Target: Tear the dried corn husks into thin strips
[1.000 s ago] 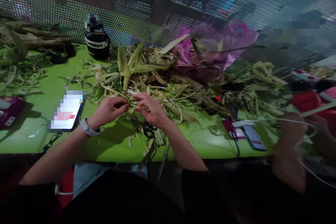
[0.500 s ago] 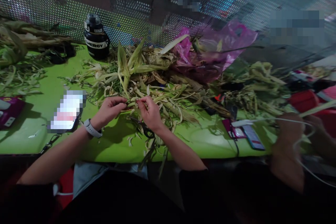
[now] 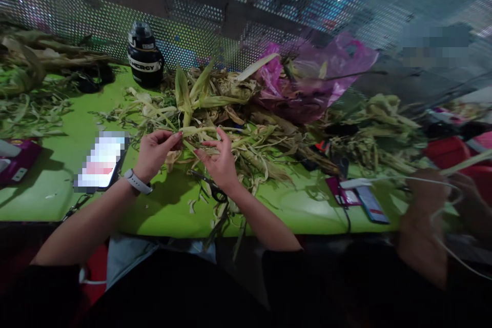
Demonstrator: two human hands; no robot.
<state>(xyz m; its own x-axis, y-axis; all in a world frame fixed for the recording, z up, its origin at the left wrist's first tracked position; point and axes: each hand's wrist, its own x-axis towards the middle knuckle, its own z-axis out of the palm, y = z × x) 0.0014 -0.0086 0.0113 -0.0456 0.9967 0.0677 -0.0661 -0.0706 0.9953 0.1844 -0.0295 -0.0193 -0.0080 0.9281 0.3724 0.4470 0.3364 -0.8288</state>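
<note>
My left hand (image 3: pixel 154 151), a pale watch on its wrist, pinches the end of a thin corn husk strip (image 3: pixel 189 145) between thumb and forefinger. The strip slants down toward my right hand (image 3: pixel 221 161), whose fingers are spread apart. Whether a right fingertip touches the strip I cannot make out. Just beyond both hands lies a heap of torn corn husks (image 3: pixel 246 146). A knotted-looking husk piece with upright green leaves (image 3: pixel 187 95) stands in it. Black-handled scissors (image 3: pixel 217 192) rest below my right hand, partly covered by husk scraps.
On the green tabletop (image 3: pixel 154 215), a phone (image 3: pixel 102 161) lies left and another phone (image 3: pixel 372 206) right. A black bottle (image 3: pixel 146 59) and a pink plastic bag (image 3: pixel 307 82) stand along the perforated metal screen (image 3: pixel 188 15). Another person's arm (image 3: pixel 425 220) is at the right.
My right hand has opened from a pinch, its fingers spreading. My left hand has risen slightly, still pinching, and the husk strip now shows between the hands.
</note>
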